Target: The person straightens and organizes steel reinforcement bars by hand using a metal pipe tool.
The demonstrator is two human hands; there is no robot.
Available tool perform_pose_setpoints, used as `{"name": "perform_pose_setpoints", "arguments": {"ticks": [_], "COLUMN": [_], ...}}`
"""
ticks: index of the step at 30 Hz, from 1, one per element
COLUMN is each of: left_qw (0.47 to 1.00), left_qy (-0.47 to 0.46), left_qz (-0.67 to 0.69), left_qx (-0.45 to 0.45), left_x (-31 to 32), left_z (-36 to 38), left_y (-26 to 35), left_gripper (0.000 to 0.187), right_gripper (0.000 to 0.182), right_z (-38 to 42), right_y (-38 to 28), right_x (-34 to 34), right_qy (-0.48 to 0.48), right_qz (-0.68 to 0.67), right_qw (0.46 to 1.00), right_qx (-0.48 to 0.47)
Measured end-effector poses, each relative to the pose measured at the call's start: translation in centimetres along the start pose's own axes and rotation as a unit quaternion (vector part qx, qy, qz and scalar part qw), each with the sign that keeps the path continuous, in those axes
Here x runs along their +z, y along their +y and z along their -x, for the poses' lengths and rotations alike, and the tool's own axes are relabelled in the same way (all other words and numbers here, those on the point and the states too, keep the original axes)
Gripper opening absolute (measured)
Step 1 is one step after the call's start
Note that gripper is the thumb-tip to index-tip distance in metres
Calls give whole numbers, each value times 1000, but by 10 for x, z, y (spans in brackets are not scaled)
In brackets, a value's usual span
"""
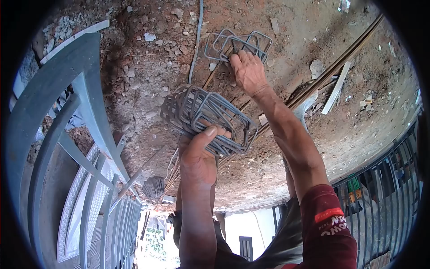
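A thick bundle of bent rectangular steel wire rings [192, 103] rests in my left hand [199, 150], with the thumb and fingers closed round its lower part. Farther out, my right hand [247, 71] is at a few more wire rings [222, 38] just above the dirt ground. Its fingers are curled over the near edge of these rings and seem to grip them; the fingertips are partly hidden. The two groups of rings are apart.
Grey metal railing [89, 116] stands at the left. Long thin bars [333, 67] lie diagonally at the right, near a pale strip [336, 88]. A grey cable [197, 42] crosses the rubble-strewn ground [148, 71]. More railing [385, 197] curves along the lower right.
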State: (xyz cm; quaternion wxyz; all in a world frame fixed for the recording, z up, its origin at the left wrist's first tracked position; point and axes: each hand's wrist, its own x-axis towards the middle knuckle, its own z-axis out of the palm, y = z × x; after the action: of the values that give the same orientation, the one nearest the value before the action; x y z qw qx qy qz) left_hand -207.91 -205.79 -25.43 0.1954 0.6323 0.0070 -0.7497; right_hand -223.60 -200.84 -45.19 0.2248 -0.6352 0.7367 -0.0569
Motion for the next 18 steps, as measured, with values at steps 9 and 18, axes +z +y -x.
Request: {"name": "perform_pose_setpoints", "arguments": {"ticks": [9, 18], "left_qw": [999, 999], "left_qy": [24, 26], "left_qz": [-24, -30], "left_qx": [-8, -12], "left_x": [2, 4], "left_z": [-2, 0], "left_y": [1, 2], "left_gripper": [17, 15], "right_gripper": [13, 26], "right_z": [35, -3], "right_y": [-18, -37], "right_x": [-46, 22], "right_qy": [226, 111], "right_qz": [-231, -179], "right_qw": [896, 886], "right_qx": [306, 413]}}
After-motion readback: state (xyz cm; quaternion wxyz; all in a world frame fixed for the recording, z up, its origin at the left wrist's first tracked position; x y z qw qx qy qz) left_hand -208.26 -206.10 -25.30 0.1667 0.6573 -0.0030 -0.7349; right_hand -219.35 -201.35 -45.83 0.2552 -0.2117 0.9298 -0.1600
